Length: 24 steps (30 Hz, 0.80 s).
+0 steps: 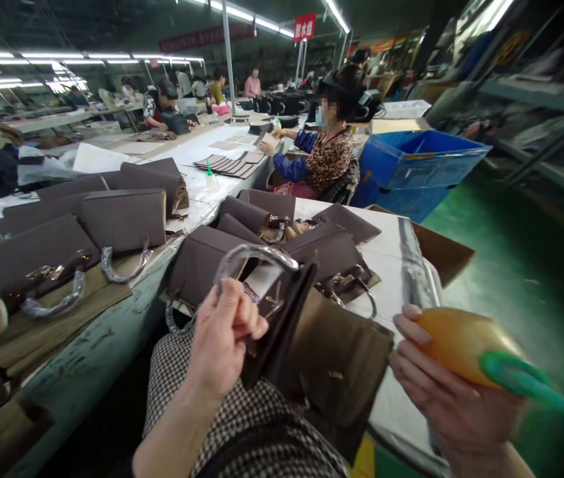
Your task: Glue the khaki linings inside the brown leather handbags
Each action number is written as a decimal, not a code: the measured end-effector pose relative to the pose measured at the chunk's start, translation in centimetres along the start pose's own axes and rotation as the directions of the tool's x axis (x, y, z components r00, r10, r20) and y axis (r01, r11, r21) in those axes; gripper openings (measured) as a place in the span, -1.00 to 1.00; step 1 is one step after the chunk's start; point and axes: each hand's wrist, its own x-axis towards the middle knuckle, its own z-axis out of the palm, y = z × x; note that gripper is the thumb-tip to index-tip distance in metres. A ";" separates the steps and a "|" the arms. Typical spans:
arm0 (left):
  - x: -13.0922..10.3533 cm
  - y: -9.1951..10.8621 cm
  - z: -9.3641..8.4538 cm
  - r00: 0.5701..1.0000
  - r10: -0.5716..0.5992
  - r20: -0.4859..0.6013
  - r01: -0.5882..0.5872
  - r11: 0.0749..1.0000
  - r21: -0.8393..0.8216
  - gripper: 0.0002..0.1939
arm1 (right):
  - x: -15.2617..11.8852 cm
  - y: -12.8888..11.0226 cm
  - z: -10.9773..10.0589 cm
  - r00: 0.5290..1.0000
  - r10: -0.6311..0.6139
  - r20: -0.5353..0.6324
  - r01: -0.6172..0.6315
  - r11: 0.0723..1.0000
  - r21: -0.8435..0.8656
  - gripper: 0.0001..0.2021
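Observation:
My left hand is closed at the near end of a plastic-wrapped handle of a dark brown handbag. The bag hangs open over my lap, its olive-brown inner side facing up, with a small metal fitting on it. My fingers hide the exact grip. On the right, my right hand is wrapped round a squeeze bottle of amber liquid, probably glue. Its green nozzle points down to the right, away from the bag.
More brown bag parts with wrapped handles lie on the left bench. Others cover the white table before me. A small green-tipped bottle stands farther back. A co-worker sits ahead, near a blue bin.

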 end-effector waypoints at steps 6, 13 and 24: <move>-5.8 12.1 -5.0 0.955 0.201 -0.220 -0.188 0.979 0.076 -0.54 | 2.8 6.0 4.6 0.968 0.152 0.202 -0.152 0.988 -0.014 -0.44; -12.2 17.3 -9.0 0.890 0.257 -0.376 -0.223 0.966 0.132 -0.48 | 4.4 14.9 6.9 0.844 0.488 0.222 -0.488 0.871 -0.059 -0.66; -16.3 16.3 -14.0 0.875 0.313 -0.368 -0.342 0.940 -0.013 -0.52 | 0.6 16.0 7.1 0.364 0.900 0.240 -0.925 0.379 -0.018 -0.56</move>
